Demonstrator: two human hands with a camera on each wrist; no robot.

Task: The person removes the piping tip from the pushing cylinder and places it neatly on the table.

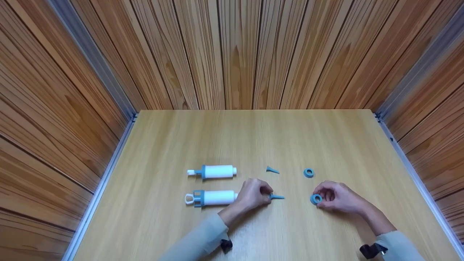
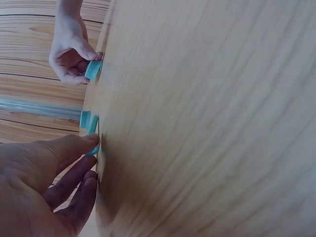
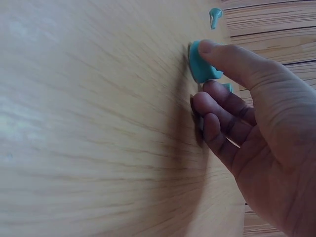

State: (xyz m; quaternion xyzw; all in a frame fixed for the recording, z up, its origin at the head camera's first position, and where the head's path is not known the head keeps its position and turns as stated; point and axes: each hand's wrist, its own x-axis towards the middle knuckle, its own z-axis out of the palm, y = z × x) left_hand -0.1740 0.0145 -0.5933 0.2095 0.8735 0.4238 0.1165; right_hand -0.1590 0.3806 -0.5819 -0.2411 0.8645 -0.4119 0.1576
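Note:
My left hand (image 1: 252, 194) pinches the wide end of a small blue tapered nozzle (image 1: 278, 197) at the tabletop. In the left wrist view the thumb lies against this nozzle (image 2: 94, 126). To the right, my right hand (image 1: 339, 197) grips a blue ring (image 1: 316, 199) between thumb and fingers, its hole facing up. The right wrist view shows the thumb on the ring's side wall (image 3: 200, 64). Beside the left hand lies a white syringe-like cylinder (image 1: 219, 198) with a blue collar and a white loop handle; the hand partly covers its tip.
Farther back lie a second white cylinder (image 1: 219, 171) with a blue collar, a second tapered nozzle (image 1: 272, 170) and a second blue ring (image 1: 309, 173). Wood-panelled walls with metal edge rails (image 1: 105, 181) enclose the wooden table (image 1: 203, 137) at the back and sides.

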